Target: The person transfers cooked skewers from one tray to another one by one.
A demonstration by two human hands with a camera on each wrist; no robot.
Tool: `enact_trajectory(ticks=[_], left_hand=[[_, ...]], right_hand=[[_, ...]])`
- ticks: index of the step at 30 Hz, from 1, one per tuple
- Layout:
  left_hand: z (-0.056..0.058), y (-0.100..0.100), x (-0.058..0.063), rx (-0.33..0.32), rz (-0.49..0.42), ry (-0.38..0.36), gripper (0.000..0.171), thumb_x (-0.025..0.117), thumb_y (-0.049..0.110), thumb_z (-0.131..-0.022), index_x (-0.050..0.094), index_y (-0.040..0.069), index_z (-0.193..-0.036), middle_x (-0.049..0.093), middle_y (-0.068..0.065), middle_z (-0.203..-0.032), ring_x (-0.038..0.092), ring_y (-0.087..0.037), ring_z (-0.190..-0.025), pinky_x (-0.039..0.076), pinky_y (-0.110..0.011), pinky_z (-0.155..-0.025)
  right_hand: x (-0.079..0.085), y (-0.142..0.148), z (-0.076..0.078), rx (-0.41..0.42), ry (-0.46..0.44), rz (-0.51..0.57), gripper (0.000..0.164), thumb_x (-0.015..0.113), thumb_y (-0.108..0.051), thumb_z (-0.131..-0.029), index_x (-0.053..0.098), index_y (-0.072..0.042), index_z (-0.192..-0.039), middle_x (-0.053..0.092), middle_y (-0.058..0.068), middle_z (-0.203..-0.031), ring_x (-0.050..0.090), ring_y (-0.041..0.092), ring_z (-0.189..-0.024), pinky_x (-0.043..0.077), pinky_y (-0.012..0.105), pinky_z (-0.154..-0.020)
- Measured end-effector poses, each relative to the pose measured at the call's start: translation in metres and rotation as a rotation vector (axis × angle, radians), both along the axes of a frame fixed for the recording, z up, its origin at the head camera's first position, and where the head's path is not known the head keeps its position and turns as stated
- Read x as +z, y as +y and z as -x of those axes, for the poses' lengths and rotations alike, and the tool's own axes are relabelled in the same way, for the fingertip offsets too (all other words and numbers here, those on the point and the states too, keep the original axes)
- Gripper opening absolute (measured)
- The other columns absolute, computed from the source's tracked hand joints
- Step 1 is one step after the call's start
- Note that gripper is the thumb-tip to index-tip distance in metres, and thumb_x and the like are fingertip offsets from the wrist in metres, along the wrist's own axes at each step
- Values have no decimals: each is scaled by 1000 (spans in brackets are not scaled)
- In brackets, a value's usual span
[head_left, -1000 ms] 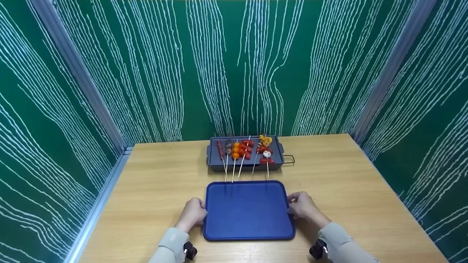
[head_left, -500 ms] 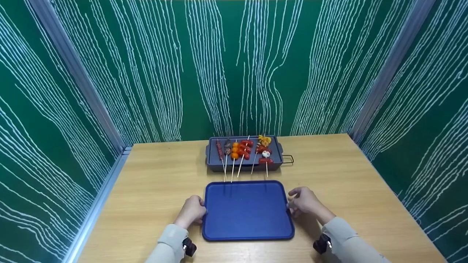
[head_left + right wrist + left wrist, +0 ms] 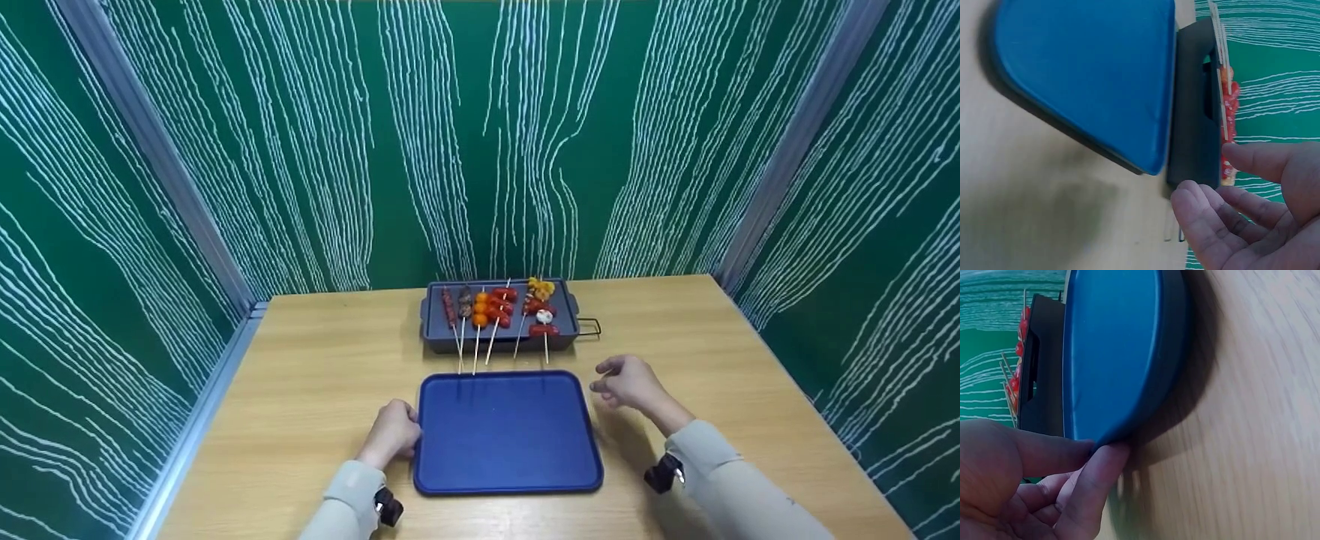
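A blue rectangular tray (image 3: 508, 435) lies on the wooden table in front of the grill. My left hand (image 3: 393, 430) pinches the tray's left rim between thumb and index finger, as the left wrist view shows at close range. Off the tray's upper right corner, my right hand (image 3: 631, 384) is held above the table with its fingers loosely spread and nothing between them. In the right wrist view, a gap separates the right fingertips (image 3: 1185, 199) from the tray (image 3: 1089, 67).
Behind the tray stands a dark grey grill (image 3: 435, 330) with a wire handle (image 3: 590, 327) on its right. Across its top lie several skewers, including orange balls (image 3: 481, 309) and red sausages (image 3: 501, 306), their sticks jutting over the front. A green wall (image 3: 517, 150) closes the back.
My right hand has let go of the tray's right rim and moved up and away toward the grill. My left hand and the tray have stayed nearly in place.
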State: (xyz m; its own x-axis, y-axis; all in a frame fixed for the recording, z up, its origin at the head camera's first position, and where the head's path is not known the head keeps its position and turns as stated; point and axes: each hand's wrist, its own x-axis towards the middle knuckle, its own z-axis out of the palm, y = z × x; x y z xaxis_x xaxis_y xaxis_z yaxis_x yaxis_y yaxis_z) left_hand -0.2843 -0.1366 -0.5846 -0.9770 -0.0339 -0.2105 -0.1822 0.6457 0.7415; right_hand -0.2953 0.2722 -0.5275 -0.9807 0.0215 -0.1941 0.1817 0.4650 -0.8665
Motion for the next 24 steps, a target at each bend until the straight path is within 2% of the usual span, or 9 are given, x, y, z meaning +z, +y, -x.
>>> enact_trajectory(ticks=[6, 10, 14, 17, 24], left_hand=[[-1, 0, -1, -1, -17, 5, 28, 55, -14, -81, 49, 13, -76, 54, -5, -78, 61, -15, -56, 57, -24, -44], [-1, -1, -1, -9, -41, 23, 26, 53, -12, -81, 49, 13, -76, 53, -3, -77, 61, -16, -57, 58, -25, -44], [-1, -1, -2, -12, -51, 40, 28, 51, -11, -81, 47, 15, -73, 51, -1, -73, 59, -14, -56, 54, -23, -43], [0, -1, -4, -8, -54, 42, 28, 50, -11, -81, 47, 15, -73, 50, 0, -73, 58, -14, -56, 52, -21, -42], [-1, -2, -3, 15, -67, 14, 25, 53, -11, -85, 50, 12, -79, 54, -3, -78, 60, -15, -59, 55, -23, -44]], right_hand=[[14, 2, 11, -16, 17, -10, 39, 78, 0, -92, 65, 15, -126, 75, 10, -92, 71, 15, -74, 66, 25, -62], [25, -1, 18, -30, 24, -5, 39, 78, -2, -94, 65, 14, -127, 76, 13, -98, 72, 14, -77, 66, 24, -65], [33, -6, 24, -38, 37, -4, 39, 78, -4, -95, 66, 13, -128, 77, 18, -105, 71, 11, -77, 67, 25, -68], [36, -11, 30, -37, 34, 7, 40, 77, -5, -96, 65, 13, -129, 78, 19, -106, 71, 11, -78, 68, 26, -70], [39, -22, 41, -57, 18, 68, 46, 77, -5, -96, 63, 15, -135, 78, 20, -110, 72, 12, -79, 68, 26, -71]])
